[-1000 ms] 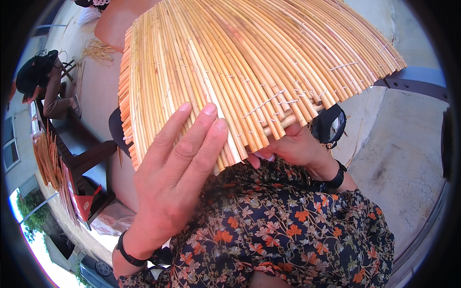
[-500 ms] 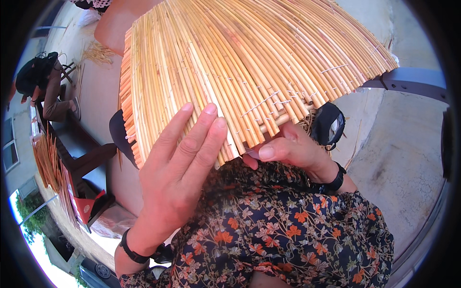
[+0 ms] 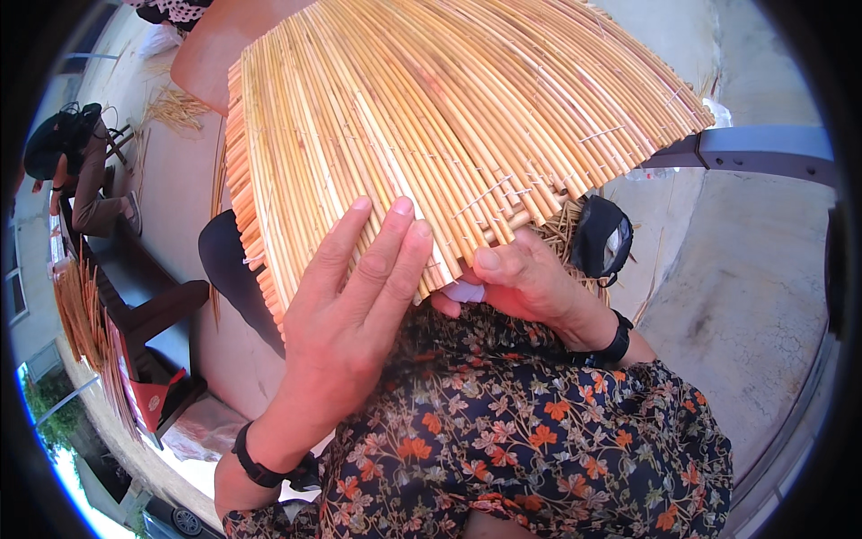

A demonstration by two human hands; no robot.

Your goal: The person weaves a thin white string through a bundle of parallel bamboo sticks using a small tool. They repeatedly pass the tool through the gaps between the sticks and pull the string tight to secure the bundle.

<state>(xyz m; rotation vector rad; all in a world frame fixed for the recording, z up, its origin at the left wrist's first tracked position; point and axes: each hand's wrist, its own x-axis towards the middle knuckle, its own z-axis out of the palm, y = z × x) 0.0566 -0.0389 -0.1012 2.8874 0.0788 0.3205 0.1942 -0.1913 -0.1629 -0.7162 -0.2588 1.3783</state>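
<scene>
A fan-shaped mat of straw-coloured reeds [image 3: 413, 108], stitched with pale thread, fills the upper middle of the head view. My left hand [image 3: 346, 314] lies on its near left part, fingers stretched out on the reeds. At the near edge my right hand [image 3: 525, 287] is closed, thumb against the reed ends and other fingers partly hidden beneath. A pale lilac item [image 3: 467, 289] shows among those fingers; I cannot make out what it is. Both wrists carry black bands.
A person [image 3: 90, 180] bends at left beside a dark bench [image 3: 153, 314] and reed bundles [image 3: 85, 310]. Loose straw [image 3: 175, 108] lies on the floor near a brown board [image 3: 202, 63]. At right are a black bag [image 3: 597, 234] and a metal beam [image 3: 763, 148].
The mat's right end has moved left and slightly down. My right thumb has come into view and risen to the mat's edge, and the lilac item shows more. My left hand has shifted slightly right.
</scene>
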